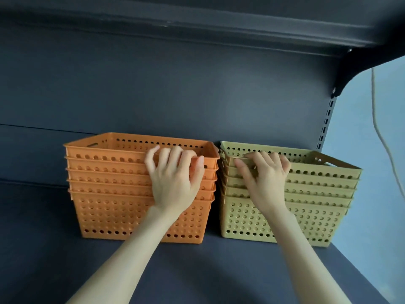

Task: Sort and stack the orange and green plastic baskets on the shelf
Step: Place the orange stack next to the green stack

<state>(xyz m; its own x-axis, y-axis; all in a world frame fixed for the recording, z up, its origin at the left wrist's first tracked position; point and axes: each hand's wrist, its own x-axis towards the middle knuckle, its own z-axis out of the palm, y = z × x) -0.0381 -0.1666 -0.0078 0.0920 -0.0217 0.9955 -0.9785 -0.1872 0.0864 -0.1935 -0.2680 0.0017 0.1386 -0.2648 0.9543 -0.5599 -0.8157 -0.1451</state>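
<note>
A stack of several nested orange baskets [105, 194] stands on the dark shelf [208, 266], left of centre. Right beside it, with a narrow gap between them, stands a stack of several nested green baskets [317, 205]. My left hand [175, 183] rests against the front of the orange stack near its right end, fingers curled over the top basket's rim. My right hand [265, 183] lies on the front left of the green stack, fingers hooked over its top rim. Both stacks sit upright against the shelf's back panel.
A dark back panel [175, 95] rises behind the baskets and an upper shelf [197, 25] overhangs them. A slotted upright [326, 121] with a bracket marks the shelf's right end. Beyond it are a pale wall and a hanging cord [377, 128]. Bare shelf surface extends left of the orange stack.
</note>
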